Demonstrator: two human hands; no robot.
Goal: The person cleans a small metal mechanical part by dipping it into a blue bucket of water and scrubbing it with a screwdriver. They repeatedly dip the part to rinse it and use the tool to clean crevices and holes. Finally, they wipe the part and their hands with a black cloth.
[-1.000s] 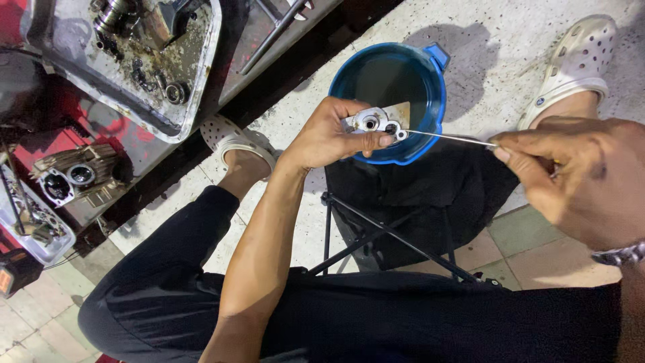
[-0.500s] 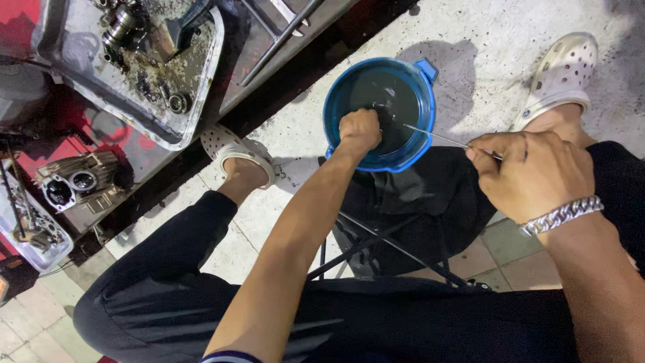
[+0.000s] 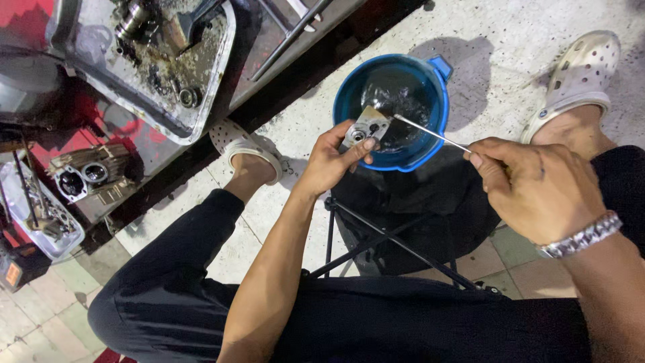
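The left hand (image 3: 332,161) pinches a small metal block (image 3: 365,126) over the blue tub (image 3: 396,111). The right hand (image 3: 537,191) grips a thin rod (image 3: 430,133), its long axis slanting up-left, tip at the block.

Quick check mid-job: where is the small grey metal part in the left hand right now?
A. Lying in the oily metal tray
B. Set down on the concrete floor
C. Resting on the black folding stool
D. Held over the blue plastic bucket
D: the left hand holds the small grey metal part above the blue plastic bucket, while the right hand points a thin metal rod at it.
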